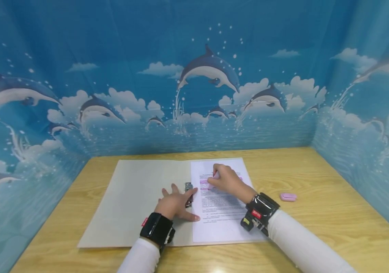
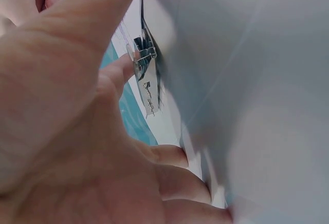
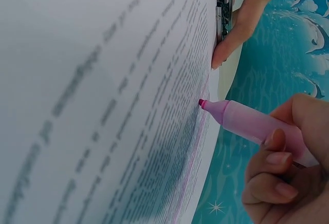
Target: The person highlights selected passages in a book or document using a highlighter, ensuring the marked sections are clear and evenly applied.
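A pink highlighter (image 3: 252,124) is gripped in my right hand (image 1: 227,179). In the right wrist view its dark pink tip meets the printed page (image 1: 221,231), near the lines marked in pink. My left hand (image 1: 175,204) lies with fingers spread beside the folder's metal clip (image 1: 188,189), thumb and index finger reaching the page's left edge. The open cream folder (image 1: 136,189) lies under the paper and that hand. In the left wrist view the clip (image 2: 145,59) shows past the fingers. My right fingers hide most of the highlighter in the head view.
A pink highlighter cap (image 1: 288,196) lies on the wooden table (image 1: 317,227), right of the page. Behind and along both sides hangs a blue curtain (image 1: 129,38) printed with dolphins. Both wrists wear black camera straps (image 1: 262,207).
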Motion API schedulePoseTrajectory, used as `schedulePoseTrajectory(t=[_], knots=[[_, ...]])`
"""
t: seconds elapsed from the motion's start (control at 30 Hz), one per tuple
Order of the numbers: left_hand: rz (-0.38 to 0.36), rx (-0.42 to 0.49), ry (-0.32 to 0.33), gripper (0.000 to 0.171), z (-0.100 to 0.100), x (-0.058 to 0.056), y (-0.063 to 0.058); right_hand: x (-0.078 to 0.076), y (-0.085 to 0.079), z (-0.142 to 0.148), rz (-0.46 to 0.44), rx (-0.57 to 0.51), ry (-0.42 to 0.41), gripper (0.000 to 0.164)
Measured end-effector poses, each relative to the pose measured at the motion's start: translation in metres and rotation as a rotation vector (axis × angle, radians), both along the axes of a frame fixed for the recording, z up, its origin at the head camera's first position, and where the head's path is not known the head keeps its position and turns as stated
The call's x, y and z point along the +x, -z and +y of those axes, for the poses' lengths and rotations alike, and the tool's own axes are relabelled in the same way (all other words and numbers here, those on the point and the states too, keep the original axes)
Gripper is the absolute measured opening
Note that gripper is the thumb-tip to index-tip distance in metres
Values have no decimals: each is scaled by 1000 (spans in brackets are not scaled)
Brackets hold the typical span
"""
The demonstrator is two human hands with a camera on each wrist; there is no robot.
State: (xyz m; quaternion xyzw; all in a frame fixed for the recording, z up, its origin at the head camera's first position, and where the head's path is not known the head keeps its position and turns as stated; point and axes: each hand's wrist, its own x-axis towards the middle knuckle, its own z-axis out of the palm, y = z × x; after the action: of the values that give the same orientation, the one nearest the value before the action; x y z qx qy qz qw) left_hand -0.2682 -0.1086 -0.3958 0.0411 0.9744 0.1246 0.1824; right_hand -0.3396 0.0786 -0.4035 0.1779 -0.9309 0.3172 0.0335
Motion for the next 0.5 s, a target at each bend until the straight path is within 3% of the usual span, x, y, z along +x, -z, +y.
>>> schedulePoseTrajectory(t=[0.5], knots=[[-2,12,-13,99,0,0,-1,2,-5,11,-1,32,18,16]])
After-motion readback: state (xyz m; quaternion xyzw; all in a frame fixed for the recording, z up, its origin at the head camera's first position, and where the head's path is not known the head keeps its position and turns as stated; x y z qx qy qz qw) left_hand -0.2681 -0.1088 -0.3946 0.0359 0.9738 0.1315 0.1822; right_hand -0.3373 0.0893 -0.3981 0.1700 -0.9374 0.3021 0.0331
